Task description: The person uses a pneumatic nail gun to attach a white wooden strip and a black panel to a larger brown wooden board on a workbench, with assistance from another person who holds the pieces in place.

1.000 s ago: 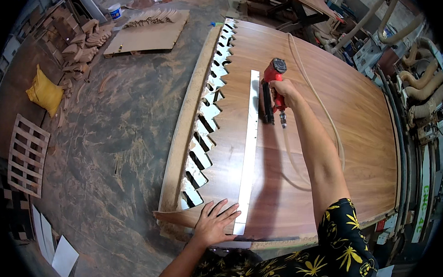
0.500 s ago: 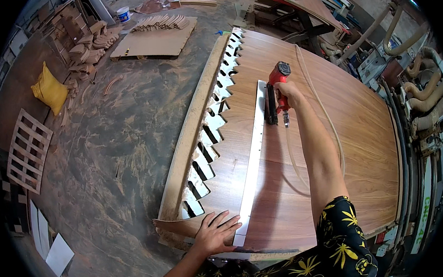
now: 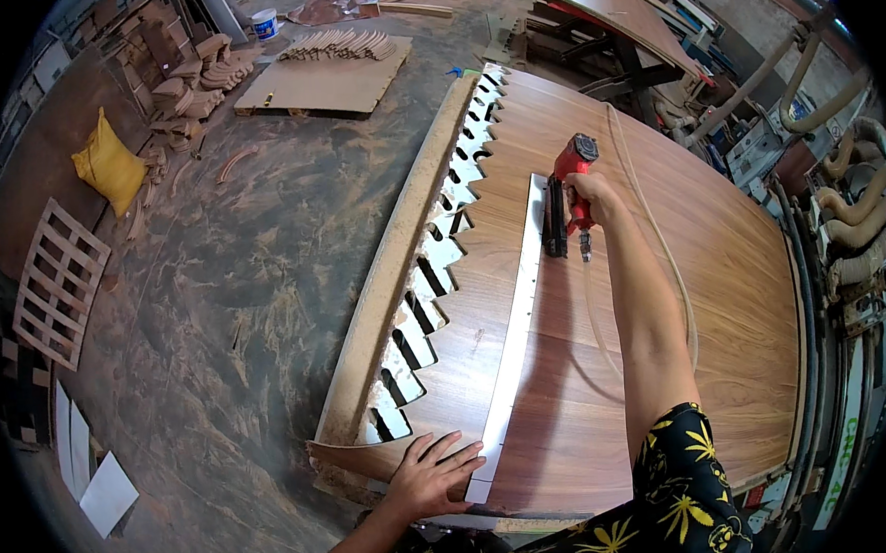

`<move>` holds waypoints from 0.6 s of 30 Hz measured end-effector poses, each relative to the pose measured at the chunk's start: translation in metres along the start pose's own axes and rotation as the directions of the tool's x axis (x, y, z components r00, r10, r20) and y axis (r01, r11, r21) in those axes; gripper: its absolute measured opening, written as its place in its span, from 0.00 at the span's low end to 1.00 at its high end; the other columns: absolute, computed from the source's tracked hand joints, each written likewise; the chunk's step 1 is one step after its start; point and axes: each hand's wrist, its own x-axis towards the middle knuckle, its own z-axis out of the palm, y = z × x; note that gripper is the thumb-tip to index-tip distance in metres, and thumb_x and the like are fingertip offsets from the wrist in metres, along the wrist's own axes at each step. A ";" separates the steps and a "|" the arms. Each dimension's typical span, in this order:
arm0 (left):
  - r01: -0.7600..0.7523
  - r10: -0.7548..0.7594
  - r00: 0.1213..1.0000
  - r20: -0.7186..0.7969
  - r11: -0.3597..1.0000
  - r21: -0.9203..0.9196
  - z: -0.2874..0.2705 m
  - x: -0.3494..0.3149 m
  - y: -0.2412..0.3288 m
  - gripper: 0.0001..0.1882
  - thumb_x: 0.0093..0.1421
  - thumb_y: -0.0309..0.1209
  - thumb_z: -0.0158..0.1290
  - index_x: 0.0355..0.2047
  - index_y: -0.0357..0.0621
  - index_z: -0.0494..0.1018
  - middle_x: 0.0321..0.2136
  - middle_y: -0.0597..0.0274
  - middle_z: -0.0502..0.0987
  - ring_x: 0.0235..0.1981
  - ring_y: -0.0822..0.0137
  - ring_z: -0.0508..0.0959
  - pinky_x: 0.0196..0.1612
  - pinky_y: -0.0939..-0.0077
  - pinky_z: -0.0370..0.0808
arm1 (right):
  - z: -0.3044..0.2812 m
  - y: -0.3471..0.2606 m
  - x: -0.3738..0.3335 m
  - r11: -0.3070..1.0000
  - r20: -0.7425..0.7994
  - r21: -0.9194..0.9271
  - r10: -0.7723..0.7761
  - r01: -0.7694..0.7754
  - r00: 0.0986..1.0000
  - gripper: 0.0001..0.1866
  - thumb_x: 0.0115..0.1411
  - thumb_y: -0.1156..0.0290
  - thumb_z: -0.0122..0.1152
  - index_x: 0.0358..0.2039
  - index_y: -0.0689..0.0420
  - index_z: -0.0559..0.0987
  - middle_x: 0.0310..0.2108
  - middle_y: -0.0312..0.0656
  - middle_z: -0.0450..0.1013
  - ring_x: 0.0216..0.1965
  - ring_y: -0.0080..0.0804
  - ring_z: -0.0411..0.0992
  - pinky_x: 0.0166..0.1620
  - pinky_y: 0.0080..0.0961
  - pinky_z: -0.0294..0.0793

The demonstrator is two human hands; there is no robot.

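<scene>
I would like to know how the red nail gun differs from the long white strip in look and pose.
Look: the nail gun is bulky, red and black, whereas the white strip is narrow and straight. Pose: the nail gun is gripped in the right hand, but the white strip lies along the brown panel, with the left hand at its near end. In this view, both appear against the brown panel.

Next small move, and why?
Probably slide the left hand further onto the strip: its fingertips reach only the edge, near one end, while the right hand holds the nail gun by the far end.
</scene>
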 end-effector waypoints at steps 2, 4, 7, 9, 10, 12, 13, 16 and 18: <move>-0.001 0.001 1.000 -0.006 1.000 -0.010 0.000 0.000 0.000 0.45 0.42 0.55 0.73 0.62 0.64 0.74 0.69 0.77 0.66 0.70 0.62 0.64 0.70 0.47 0.56 | 0.003 0.000 0.000 1.000 0.010 0.006 -0.004 0.004 1.000 0.06 0.55 0.73 0.60 0.22 0.58 0.74 0.20 0.39 0.71 0.20 0.33 0.69 0.23 0.35 0.67; -0.004 0.004 1.000 -0.009 1.000 -0.011 0.000 0.000 -0.001 0.45 0.41 0.55 0.74 0.62 0.64 0.74 0.69 0.77 0.66 0.70 0.61 0.63 0.70 0.47 0.56 | 0.005 -0.001 0.000 1.000 -0.018 0.002 -0.001 0.001 1.000 0.06 0.54 0.74 0.60 0.22 0.58 0.75 0.19 0.40 0.71 0.19 0.34 0.69 0.22 0.34 0.67; -0.010 0.010 1.000 -0.007 1.000 -0.004 0.001 0.000 -0.001 0.46 0.40 0.55 0.74 0.62 0.64 0.74 0.69 0.78 0.66 0.70 0.61 0.64 0.70 0.47 0.57 | 0.003 -0.002 0.001 1.000 -0.026 -0.013 0.023 -0.023 0.999 0.06 0.54 0.74 0.60 0.22 0.59 0.75 0.18 0.40 0.70 0.18 0.35 0.69 0.21 0.34 0.67; -0.013 0.013 1.000 -0.005 1.000 -0.006 0.001 0.000 -0.001 0.46 0.40 0.55 0.74 0.62 0.64 0.74 0.69 0.77 0.66 0.70 0.61 0.63 0.70 0.47 0.57 | 0.000 -0.002 0.003 0.999 -0.027 -0.025 0.040 -0.041 0.999 0.06 0.54 0.74 0.60 0.22 0.59 0.74 0.18 0.40 0.70 0.17 0.35 0.69 0.20 0.33 0.67; -0.010 0.010 1.000 0.000 1.000 -0.005 0.002 -0.001 -0.002 0.46 0.41 0.55 0.74 0.62 0.64 0.74 0.69 0.78 0.66 0.70 0.61 0.63 0.70 0.48 0.57 | 0.001 -0.003 0.001 0.998 -0.027 -0.031 0.046 -0.047 0.999 0.07 0.54 0.73 0.60 0.21 0.59 0.74 0.18 0.40 0.70 0.17 0.35 0.69 0.20 0.33 0.67; -0.007 0.007 1.000 0.011 1.000 -0.003 0.004 -0.002 -0.003 0.46 0.41 0.56 0.73 0.63 0.64 0.74 0.69 0.78 0.67 0.70 0.62 0.63 0.70 0.48 0.56 | 0.004 -0.005 -0.004 0.999 -0.005 -0.033 0.041 -0.041 0.999 0.07 0.56 0.73 0.60 0.22 0.59 0.74 0.18 0.40 0.70 0.17 0.34 0.69 0.20 0.32 0.67; 0.000 0.000 1.000 0.015 1.000 0.001 0.004 -0.003 -0.002 0.46 0.42 0.57 0.73 0.63 0.64 0.73 0.69 0.78 0.66 0.70 0.62 0.63 0.70 0.48 0.56 | 0.006 -0.008 -0.010 0.999 0.014 -0.032 0.030 -0.030 0.999 0.08 0.57 0.72 0.60 0.22 0.58 0.74 0.18 0.39 0.69 0.17 0.32 0.68 0.20 0.31 0.68; 0.018 -0.020 0.998 0.052 0.999 0.032 0.001 -0.003 0.000 0.46 0.44 0.59 0.71 0.65 0.66 0.72 0.70 0.79 0.65 0.71 0.64 0.61 0.71 0.49 0.53 | 0.008 -0.006 -0.019 1.000 0.009 -0.005 0.029 -0.029 1.000 0.08 0.58 0.73 0.60 0.23 0.58 0.73 0.17 0.38 0.69 0.17 0.30 0.68 0.21 0.30 0.69; 0.024 -0.033 0.994 0.107 0.996 0.080 -0.003 0.000 0.003 0.46 0.46 0.62 0.68 0.66 0.67 0.70 0.71 0.80 0.64 0.72 0.65 0.59 0.72 0.50 0.51 | 0.000 -0.001 -0.025 0.999 -0.011 0.039 0.032 -0.032 0.999 0.08 0.58 0.73 0.60 0.23 0.57 0.73 0.17 0.37 0.69 0.17 0.29 0.68 0.21 0.30 0.69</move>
